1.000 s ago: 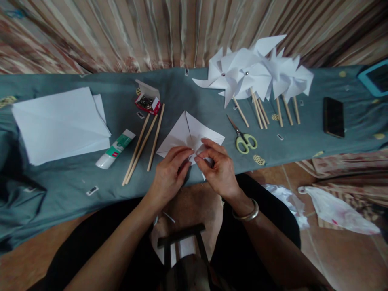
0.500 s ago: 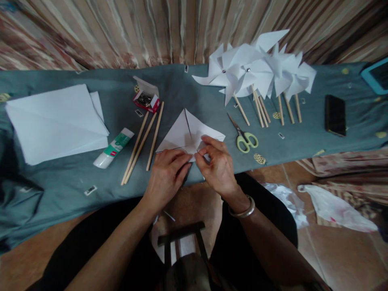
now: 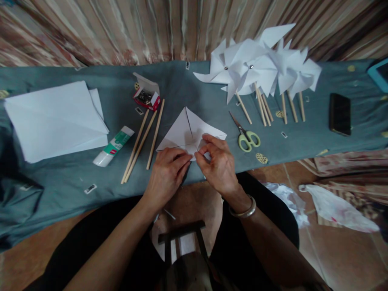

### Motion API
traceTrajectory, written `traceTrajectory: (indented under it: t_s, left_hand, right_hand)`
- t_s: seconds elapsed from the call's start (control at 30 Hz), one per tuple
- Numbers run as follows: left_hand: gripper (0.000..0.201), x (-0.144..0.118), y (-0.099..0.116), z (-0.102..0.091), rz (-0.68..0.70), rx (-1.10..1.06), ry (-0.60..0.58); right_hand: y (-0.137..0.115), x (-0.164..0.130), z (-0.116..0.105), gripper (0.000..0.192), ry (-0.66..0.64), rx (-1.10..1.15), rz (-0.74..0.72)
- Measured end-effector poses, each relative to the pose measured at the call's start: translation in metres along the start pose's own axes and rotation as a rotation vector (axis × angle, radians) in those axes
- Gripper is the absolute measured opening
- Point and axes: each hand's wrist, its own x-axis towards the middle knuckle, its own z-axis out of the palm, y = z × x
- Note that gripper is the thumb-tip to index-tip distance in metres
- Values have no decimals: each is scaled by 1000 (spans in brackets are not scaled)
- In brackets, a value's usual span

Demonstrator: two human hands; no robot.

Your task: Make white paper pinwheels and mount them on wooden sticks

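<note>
Two hands meet at centre frame on the white paper square, lying flat on the grey-green cloth. The left hand presses its near edge with loosely curled fingers; the right hand pinches a cut corner. It looks thin, light and floppy — creases easily, so I'd grip at the corners. Smooth wooden sticks lie centre-left, finished pinwheels upper right.

both hands are working a folded white paper square on the teal cloth: the left hand is pressing its near edge, the right hand is pinching a flap beside it.
</note>
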Motion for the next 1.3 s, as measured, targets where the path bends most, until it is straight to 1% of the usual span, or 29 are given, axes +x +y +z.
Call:
traceTrajectory:
  t_s: [0.37, 0.67, 0.9, 1.1, 1.3]
  left_hand:
    - [17, 0, 0, 1, 33, 8, 27]
    - [18, -1, 1, 2, 28, 28, 32]
    - [15, -2, 1, 1, 66, 38, 59]
    - [15, -1, 1, 2, 63, 32, 65]
    - [16, -1, 0, 3, 54, 28, 56]
  right_hand:
    - [4, -1, 2, 9, 36, -29, -45]
    - [4, -1, 3, 7, 52, -65, -64]
    - [3, -1, 4, 6, 52, -65, -75]
    - [3, -1, 4, 9, 37, -68, -56]
    - [3, -1, 5, 7, 51, -83, -71]
